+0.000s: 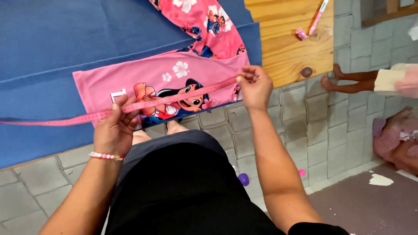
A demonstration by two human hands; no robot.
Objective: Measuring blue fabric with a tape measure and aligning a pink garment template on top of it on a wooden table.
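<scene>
A pink garment piece (174,78) printed with a cartoon figure and white flowers lies flat on blue fabric (52,43). A pink measuring tape (174,98) is stretched taut across it. My left hand (114,128) pinches the tape near the garment's left edge, and the tape's loose end trails off to the left. My right hand (254,87) pinches the other end at the garment's right edge. A second pink printed piece (204,24) lies above, overlapping the first.
A wooden board (296,43) at the upper right carries a pink pen (317,17) and a small pink cap (301,33). Another person's bare feet (333,78) rest on the tiled floor at right. A purple cap (243,179) lies on the floor.
</scene>
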